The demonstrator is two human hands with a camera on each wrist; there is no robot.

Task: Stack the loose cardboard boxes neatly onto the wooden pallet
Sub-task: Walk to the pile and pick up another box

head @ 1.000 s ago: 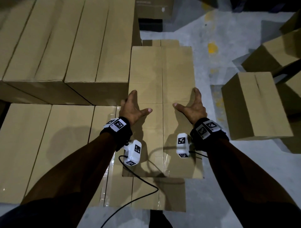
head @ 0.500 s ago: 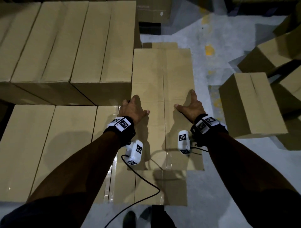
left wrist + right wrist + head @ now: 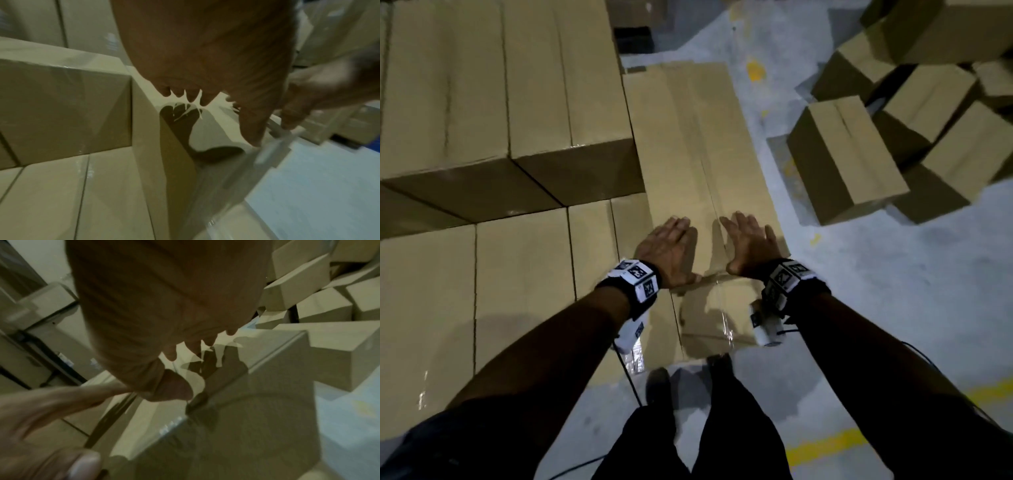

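A grey concrete floor [image 3: 859, 308] with yellow markings lay under a dim stack of cardboard boxes. The long box [image 3: 698, 154] rested on the lower layer at the stack's right edge, its far part beside a taller box [image 3: 571, 85]. Both hands lay flat at its near end, fingers straight and spread, clamped on nothing: the left hand [image 3: 671, 251] left of the taped seam, the right hand [image 3: 751, 245] right of it. Loose boxes [image 3: 846, 154] sat scattered on the floor to the right. The pallet was hidden.
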